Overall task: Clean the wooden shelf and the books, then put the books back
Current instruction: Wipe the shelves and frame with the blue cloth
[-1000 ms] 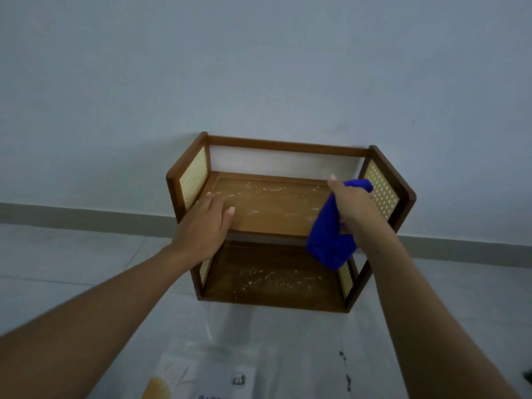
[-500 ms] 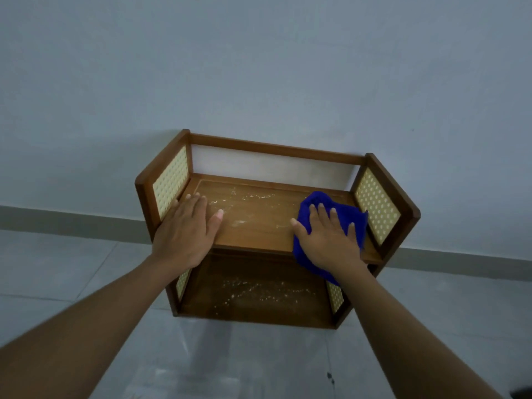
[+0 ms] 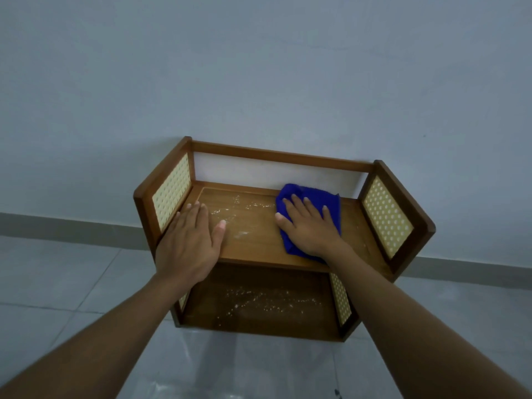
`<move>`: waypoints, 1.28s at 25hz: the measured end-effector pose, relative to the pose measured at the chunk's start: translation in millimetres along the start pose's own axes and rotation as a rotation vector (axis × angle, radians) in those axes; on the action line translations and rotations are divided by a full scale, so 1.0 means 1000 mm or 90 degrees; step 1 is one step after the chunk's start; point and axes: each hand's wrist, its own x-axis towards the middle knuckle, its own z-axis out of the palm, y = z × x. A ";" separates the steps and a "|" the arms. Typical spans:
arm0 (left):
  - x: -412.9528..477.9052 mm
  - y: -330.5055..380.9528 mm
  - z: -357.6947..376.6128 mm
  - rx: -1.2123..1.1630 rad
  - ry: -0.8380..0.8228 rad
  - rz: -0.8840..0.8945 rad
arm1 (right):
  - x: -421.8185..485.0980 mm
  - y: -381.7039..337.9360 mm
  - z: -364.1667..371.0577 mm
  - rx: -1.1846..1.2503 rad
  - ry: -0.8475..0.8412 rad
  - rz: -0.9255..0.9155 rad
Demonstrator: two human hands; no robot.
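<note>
As far as the head view shows, I judge the cleaning barely begun. Pale powdery specks point(image 3: 230, 211) lie across the upper board of the wooden shelf point(image 3: 282, 156), from ten to twelve o'clock of its middle. A wider scatter point(image 3: 267, 300) covers the lower board at six o'clock. No books are in view, so wiping them and putting them back is all left to do. The shelf stands on the floor point(image 3: 86, 283) against the wall, at the centre of my view.

My right hand point(image 3: 311, 228) lies flat on the blue cloth point(image 3: 309, 194) at two o'clock on the upper board, fingers straight and slightly spread, pressing it down. My left hand point(image 3: 187, 243) rests palm-down at nine o'clock, fingers close together and thumb out, on the board just beside the left side piece.

The frame is smooth brown wood with squared rails and slanted side pieces. Each side holds a cream panel point(image 3: 385, 214) pierced with rows of small holes, much like woven cane. The cloth looks soft, napped and folded thick. The floor is glossy grey tile, and the wall is matte.
</note>
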 end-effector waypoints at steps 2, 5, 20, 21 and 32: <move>-0.001 -0.001 -0.001 -0.007 0.010 -0.002 | 0.003 0.002 -0.002 -0.003 -0.004 -0.056; -0.002 -0.002 -0.003 -0.021 0.008 -0.002 | -0.004 0.029 -0.006 -0.002 0.027 -0.047; -0.003 0.000 -0.004 -0.014 0.003 -0.020 | -0.019 0.054 -0.012 -0.116 0.142 0.154; -0.003 0.000 -0.004 -0.016 0.004 -0.021 | -0.020 0.055 -0.012 -0.116 0.149 0.146; -0.002 -0.001 -0.001 -0.010 0.015 -0.021 | -0.009 0.053 -0.020 -0.140 0.137 0.157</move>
